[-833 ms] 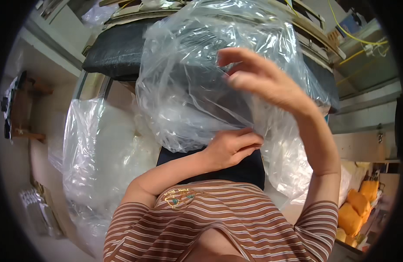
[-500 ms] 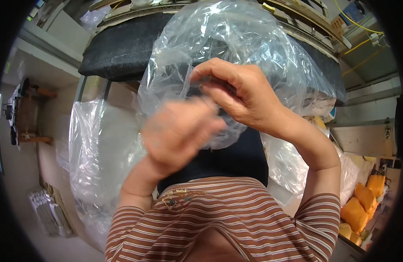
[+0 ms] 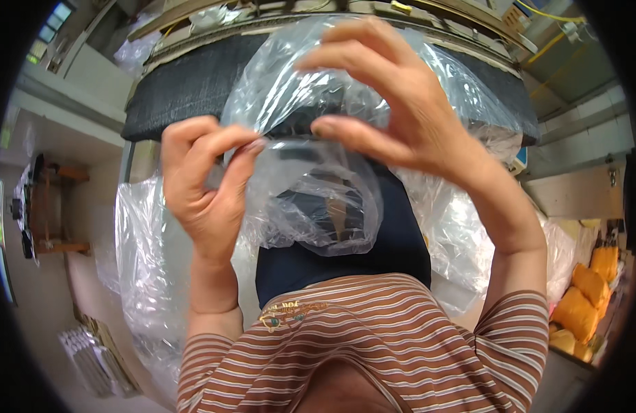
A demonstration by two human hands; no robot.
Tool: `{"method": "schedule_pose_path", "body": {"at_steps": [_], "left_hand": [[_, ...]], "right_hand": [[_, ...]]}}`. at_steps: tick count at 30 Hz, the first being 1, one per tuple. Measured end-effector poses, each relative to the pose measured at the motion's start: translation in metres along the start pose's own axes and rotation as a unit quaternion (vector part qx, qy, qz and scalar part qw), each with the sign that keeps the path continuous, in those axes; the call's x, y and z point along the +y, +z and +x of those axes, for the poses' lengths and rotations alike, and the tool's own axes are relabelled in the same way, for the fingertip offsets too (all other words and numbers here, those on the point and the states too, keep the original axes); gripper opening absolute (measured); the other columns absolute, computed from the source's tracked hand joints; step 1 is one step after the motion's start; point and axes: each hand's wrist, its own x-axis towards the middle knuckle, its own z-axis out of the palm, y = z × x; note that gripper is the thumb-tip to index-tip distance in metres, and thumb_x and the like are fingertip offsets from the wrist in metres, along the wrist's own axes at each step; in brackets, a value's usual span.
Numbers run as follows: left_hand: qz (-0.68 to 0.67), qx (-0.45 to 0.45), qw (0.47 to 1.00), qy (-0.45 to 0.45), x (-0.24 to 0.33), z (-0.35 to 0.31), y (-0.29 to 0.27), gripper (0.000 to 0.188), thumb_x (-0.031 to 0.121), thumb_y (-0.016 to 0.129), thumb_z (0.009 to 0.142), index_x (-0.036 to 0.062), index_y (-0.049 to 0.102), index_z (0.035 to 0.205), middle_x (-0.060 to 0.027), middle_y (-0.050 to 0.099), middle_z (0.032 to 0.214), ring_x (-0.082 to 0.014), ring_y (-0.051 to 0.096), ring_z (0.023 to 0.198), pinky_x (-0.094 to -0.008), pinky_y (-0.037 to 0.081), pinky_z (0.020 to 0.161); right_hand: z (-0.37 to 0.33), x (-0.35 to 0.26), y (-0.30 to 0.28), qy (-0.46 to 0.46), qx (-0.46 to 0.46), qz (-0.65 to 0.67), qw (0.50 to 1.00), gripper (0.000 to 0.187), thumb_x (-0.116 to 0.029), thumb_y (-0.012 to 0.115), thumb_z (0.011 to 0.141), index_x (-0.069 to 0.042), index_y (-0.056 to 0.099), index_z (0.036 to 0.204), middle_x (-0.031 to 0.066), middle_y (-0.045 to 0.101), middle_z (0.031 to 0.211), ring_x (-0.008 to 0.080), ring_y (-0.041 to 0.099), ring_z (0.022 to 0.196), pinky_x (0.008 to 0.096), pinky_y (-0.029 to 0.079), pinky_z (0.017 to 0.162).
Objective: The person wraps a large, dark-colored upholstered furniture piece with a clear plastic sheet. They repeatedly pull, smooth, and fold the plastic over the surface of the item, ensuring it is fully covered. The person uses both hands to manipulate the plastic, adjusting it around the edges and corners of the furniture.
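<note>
A large clear plastic bag [image 3: 318, 203] spreads from a black-covered work surface [image 3: 187, 93] down over my dark lap. At its left side my left hand [image 3: 207, 175] pinches the edge of the film between thumb and fingertips. My right hand [image 3: 407, 110] is raised over the bag's right half, thumb and fingers spread wide apart. No film shows gripped in it; the thumb tip is close to a fold in the middle of the bag.
More clear plastic sheeting [image 3: 142, 248] hangs at the left, and further sheeting [image 3: 455, 227] lies at the right. Orange bundles [image 3: 576, 303] sit at the lower right. Wooden rails [image 3: 469, 27] run along the far edge. Silvery rolls [image 3: 97, 361] stand low at the left.
My hands have moved apart, the left one going left and up, the right one opening out and moving up. The bag's near part now hangs lower over my lap.
</note>
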Motion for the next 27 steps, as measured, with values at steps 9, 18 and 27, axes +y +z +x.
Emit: {"method": "schedule_pose_path", "body": {"at_steps": [9, 18, 27], "left_hand": [[0.290, -0.049, 0.900, 0.321, -0.023, 0.018, -0.258, 0.026, 0.022, 0.048, 0.095, -0.0037, 0.052, 0.093, -0.0201, 0.056, 0.105, -0.0280, 0.057, 0.094, -0.0400, 0.048, 0.079], [0.082, 0.174, 0.981, 0.037, -0.123, 0.088, -0.258, 0.019, 0.014, 0.054, 0.095, 0.0008, 0.059, 0.108, -0.0001, 0.056, 0.093, -0.0102, 0.052, 0.084, -0.0230, 0.044, 0.078], [0.179, 0.032, 0.977, -0.109, -0.292, 0.073, -0.053, 0.017, 0.018, 0.055, 0.094, 0.0008, 0.057, 0.098, -0.0066, 0.060, 0.090, -0.0164, 0.056, 0.085, -0.0292, 0.044, 0.080]], "right_hand": [[-0.030, 0.009, -0.019, 0.160, -0.202, 0.089, 0.962, 0.016, -0.021, 0.071, 0.079, -0.009, 0.062, 0.083, 0.0122, 0.055, 0.058, 0.0301, 0.057, 0.054, 0.0377, 0.042, 0.051], [-0.360, 0.042, -0.124, 0.275, -0.535, -0.214, 0.770, 0.046, -0.060, 0.068, 0.067, -0.016, 0.071, 0.076, 0.0060, 0.065, 0.068, 0.0278, 0.063, 0.073, 0.0442, 0.044, 0.078], [-0.709, -0.193, -0.437, 0.676, -0.517, -0.495, 0.173, 0.026, -0.018, 0.054, 0.081, -0.013, 0.069, 0.102, 0.0074, 0.064, 0.116, 0.0256, 0.056, 0.113, 0.0529, 0.031, 0.104]]}}
